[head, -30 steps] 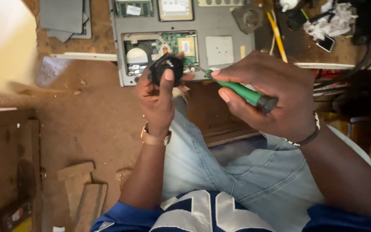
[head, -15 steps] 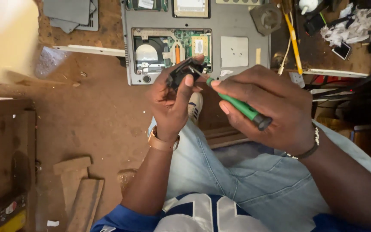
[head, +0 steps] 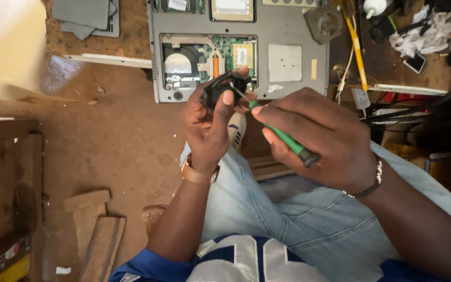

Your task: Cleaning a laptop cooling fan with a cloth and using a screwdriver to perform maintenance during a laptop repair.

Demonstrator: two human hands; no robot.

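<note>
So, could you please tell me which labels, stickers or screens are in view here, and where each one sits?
White sticker: top edge, on the green board, small rectangle.
Pale label: top centre of the open laptop base, cream rectangle.
Yellowish sticker: on the grey base beside the square cover plate, narrow strip.
Phone screen: upper right on the bench, dark with a white frame.

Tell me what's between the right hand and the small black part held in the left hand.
In the head view, the green-handled screwdriver bridges that gap: the right hand grips its handle, and its thin metal shaft reaches to the small black part pinched in the left hand.
</note>
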